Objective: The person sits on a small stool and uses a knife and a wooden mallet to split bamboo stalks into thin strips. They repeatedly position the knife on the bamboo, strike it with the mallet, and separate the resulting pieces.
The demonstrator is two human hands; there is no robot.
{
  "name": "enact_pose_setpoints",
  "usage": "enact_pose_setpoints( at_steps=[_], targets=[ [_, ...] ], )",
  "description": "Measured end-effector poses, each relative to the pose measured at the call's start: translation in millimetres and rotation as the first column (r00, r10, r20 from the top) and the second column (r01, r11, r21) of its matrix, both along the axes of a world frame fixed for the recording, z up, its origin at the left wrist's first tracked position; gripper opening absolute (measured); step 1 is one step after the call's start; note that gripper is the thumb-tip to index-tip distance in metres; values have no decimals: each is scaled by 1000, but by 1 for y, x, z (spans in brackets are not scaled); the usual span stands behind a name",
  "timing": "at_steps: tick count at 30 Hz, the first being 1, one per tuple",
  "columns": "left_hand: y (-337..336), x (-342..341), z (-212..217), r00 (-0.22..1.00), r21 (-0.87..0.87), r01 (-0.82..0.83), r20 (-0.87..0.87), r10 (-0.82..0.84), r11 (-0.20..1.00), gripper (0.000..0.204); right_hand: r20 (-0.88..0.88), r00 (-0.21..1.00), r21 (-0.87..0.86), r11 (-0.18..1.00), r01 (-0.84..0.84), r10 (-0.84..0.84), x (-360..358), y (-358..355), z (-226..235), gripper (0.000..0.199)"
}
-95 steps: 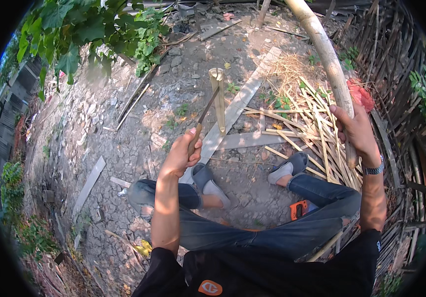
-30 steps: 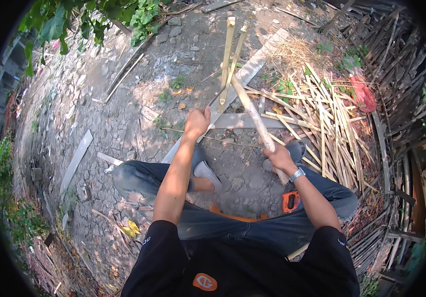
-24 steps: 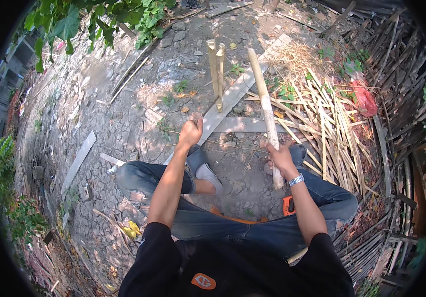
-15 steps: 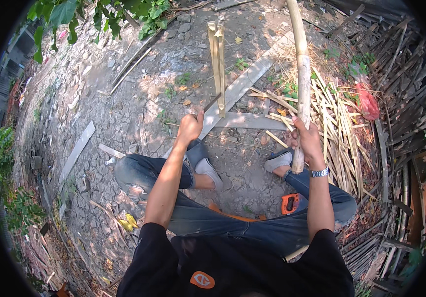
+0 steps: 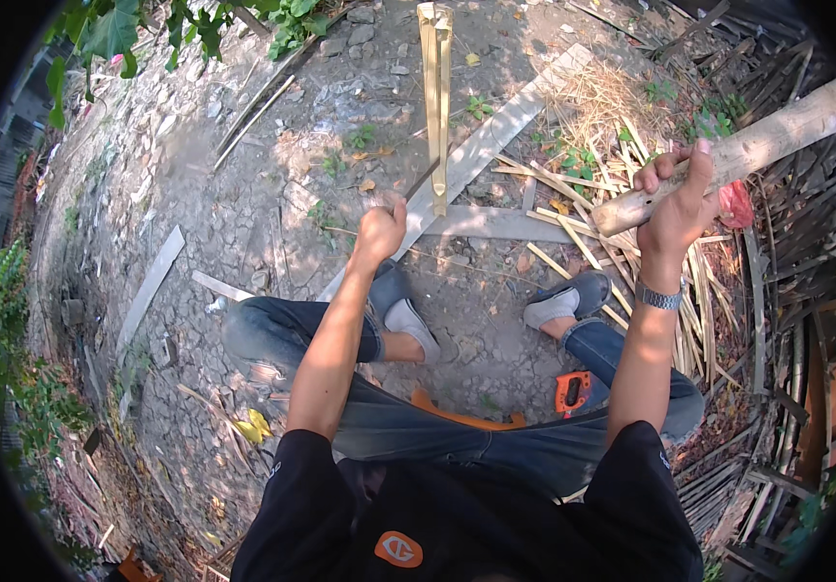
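Note:
My left hand (image 5: 381, 231) is a closed fist around the hidden handle of a knife, whose dark blade (image 5: 422, 181) points up and right. The blade reaches the lower part of a split bamboo piece (image 5: 432, 107), which stands upright with its two halves parted at the top. That piece's lower end meets a grey plank (image 5: 481, 145) on the ground. Out to the right, my right hand (image 5: 678, 199) grips a thick bamboo pole (image 5: 777, 136) near its near end. The pole slants up to the right, away from the split piece.
Thin bamboo strips (image 5: 699, 310) lie piled at the right, near a red plastic bag (image 5: 734, 206). An orange-handled saw (image 5: 573, 391) rests between my legs. A second grey plank (image 5: 505, 222) crosses the ground ahead. Stacked wood (image 5: 806, 213) lines the right edge.
My right hand has swung the pole outward to the right, from nearly upright to a low slant. My left hand has shifted only slightly, still holding the knife against the split bamboo.

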State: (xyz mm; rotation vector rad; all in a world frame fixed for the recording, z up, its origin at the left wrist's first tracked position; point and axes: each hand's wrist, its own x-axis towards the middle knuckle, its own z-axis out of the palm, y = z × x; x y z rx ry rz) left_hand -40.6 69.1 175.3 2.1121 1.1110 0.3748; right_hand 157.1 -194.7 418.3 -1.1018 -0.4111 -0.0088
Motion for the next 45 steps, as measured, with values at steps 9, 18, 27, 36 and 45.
enact_pose_setpoints(
  at_steps=[9, 18, 27, 36, 45],
  targets=[
    [3, 21, -38, 996, 1, 60, -60, -59, 998, 58, -527, 830, -790, 254, -557, 181, -18, -85, -267, 22],
    [11, 31, -35, 990, 58, 124, -81, -119, 991, 59, -47, 997, -60, 996, 59, -62, 46, -36, -33, 32],
    [17, 38, -39, 975, -69, 160, -145, -169, 985, 62, -453, 860, -854, 163, -494, 234, -40, -76, -290, 45],
    [-5, 22, -17, 976, 61, 155, -167, -143, 986, 72, -252, 967, -406, 902, -145, 42, 7, -40, -72, 27],
    [3, 35, -43, 974, 66, 113, -203, -98, 991, 67, 148, 988, -783, 616, 85, 52, -57, -49, -274, 29]
  ],
)
